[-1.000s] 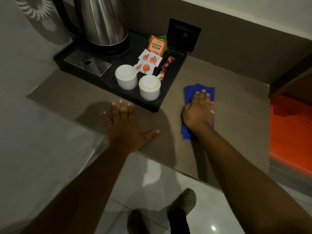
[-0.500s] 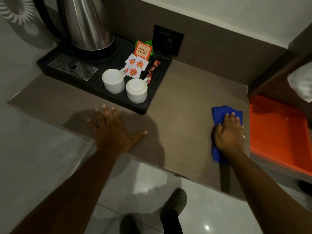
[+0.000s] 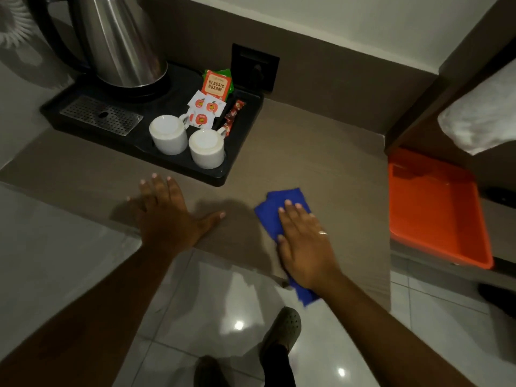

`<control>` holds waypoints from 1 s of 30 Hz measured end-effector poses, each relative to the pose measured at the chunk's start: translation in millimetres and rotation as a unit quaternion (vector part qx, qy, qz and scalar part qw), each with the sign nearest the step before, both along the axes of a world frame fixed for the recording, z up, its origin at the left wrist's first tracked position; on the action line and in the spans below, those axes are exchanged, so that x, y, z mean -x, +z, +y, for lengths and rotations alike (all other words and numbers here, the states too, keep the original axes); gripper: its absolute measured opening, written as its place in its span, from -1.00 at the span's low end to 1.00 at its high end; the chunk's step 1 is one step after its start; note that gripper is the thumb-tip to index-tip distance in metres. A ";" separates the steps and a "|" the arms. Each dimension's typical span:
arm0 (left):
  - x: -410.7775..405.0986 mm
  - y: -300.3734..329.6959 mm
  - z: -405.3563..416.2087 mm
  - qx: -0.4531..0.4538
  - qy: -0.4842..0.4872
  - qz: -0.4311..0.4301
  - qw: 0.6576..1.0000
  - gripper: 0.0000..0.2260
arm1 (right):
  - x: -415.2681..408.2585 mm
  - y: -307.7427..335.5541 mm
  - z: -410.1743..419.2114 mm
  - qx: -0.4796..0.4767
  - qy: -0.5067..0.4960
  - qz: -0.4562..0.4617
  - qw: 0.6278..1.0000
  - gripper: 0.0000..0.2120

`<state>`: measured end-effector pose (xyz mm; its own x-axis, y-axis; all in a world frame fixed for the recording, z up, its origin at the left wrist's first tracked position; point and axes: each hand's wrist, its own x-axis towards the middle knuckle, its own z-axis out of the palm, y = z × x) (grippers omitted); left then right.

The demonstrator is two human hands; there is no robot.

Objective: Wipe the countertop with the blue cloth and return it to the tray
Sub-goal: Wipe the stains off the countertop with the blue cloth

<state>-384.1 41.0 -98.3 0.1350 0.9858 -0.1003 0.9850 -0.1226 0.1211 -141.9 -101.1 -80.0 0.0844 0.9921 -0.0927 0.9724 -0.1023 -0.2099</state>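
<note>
The blue cloth [image 3: 275, 208] lies on the brown countertop [image 3: 321, 169] near its front edge, and its near end hangs past the edge. My right hand [image 3: 304, 244] presses flat on the cloth, covering its middle. My left hand [image 3: 167, 219] rests flat on the countertop to the left, fingers spread and holding nothing. An orange tray [image 3: 483, 227] sits at the right, lower than the countertop, with nothing in it.
A black tray [image 3: 243, 152] at the back left holds a steel kettle [image 3: 120, 40], two white cups [image 3: 169, 134], and tea sachets [image 3: 217, 82]. A wall socket [image 3: 254, 67] is behind it. A white towel [image 3: 483, 113] lies above the orange tray. My shoe [image 3: 282, 331] is on the tiled floor below.
My right hand slid the cloth from beside the black tray across to the orange tray's side, then back left and nearer the front edge. The left hand stayed planted.
</note>
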 end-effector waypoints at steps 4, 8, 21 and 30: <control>-0.3 -1.3 -1.3 -0.013 -0.011 -0.005 1.000 0.30 | -69.7 6.3 -38.2 -0.011 -0.121 -0.002 0.993 -0.42; -2.7 -1.3 -2.7 -0.014 -0.002 -0.021 1.000 0.29 | -75.9 1.5 -11.9 -0.031 -0.332 -0.017 0.943 -0.45; -3.8 1.6 -4.4 -0.008 0.005 -0.002 1.000 0.30 | 13.4 -4.4 5.8 -0.026 -0.031 0.012 0.999 -0.45; -4.7 -4.3 -3.6 -0.007 0.006 -0.018 1.000 0.26 | -73.0 -2.9 -16.3 -0.045 -0.356 -0.022 0.933 -0.46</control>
<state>-379.5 37.4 -102.6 0.1263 0.9886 -0.0817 0.9816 -0.1127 0.1540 -69.0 -117.4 -83.0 0.7273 0.6863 0.0068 0.6720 -0.7101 -0.2099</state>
